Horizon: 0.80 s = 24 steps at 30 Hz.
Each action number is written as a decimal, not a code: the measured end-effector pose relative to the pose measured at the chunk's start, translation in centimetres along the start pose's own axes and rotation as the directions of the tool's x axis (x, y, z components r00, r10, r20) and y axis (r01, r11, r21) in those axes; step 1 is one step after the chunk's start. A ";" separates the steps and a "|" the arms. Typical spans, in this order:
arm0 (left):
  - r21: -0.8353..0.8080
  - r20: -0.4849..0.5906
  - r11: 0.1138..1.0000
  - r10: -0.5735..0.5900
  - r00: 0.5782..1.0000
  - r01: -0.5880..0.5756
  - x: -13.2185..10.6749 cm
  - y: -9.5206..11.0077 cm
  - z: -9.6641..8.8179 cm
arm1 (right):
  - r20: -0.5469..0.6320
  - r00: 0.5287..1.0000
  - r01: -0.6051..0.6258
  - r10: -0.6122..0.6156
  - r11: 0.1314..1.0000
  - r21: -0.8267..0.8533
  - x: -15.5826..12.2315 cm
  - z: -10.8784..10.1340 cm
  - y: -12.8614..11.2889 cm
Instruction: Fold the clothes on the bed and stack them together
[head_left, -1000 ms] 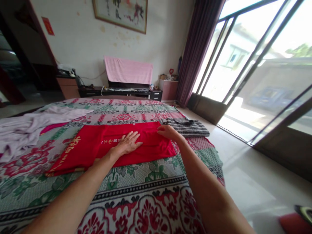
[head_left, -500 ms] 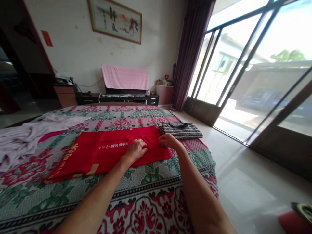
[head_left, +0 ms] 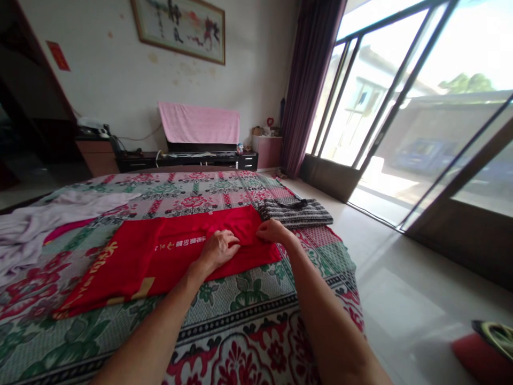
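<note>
A red shirt with gold and white lettering lies folded into a long strip across the bed or table cover. Near its middle rests my left hand, fingers loosely bent on the fabric and the thumb apart from them. At the strip's right end, my right hand has thumb and fingertips pinched together on the red cloth. A folded black-and-white striped knit garment lies just beyond my right hand, close to the shirt's end.
A flowered cover spreads beneath everything. Pale crumpled clothing lies at the left. A red container stands on the tiled floor at right. Farther back are a low black cabinet and glass doors.
The view has shifted slightly, and the shirt's left end sits a little lower and farther left in it. Both hands stay at nearly the same places on the shirt.
</note>
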State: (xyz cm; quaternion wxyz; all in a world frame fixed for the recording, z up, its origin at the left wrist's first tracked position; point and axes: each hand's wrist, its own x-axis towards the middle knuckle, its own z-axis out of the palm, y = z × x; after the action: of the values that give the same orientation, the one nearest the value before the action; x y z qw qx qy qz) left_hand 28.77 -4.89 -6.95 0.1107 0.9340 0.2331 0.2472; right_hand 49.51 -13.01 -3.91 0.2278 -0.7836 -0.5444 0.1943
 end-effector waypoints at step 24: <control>-0.028 0.296 0.964 0.260 0.919 -0.263 -1.4 4.3 -0.6 | -0.312 0.943 0.036 -0.118 0.966 -0.256 0.9 2.1 -0.3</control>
State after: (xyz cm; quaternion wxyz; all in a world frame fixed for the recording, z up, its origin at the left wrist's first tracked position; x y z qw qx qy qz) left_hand 29.00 -9.27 -5.59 0.1049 0.9838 0.0885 0.1151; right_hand 48.40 -11.80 -5.56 0.2228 -0.8049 -0.5497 -0.0155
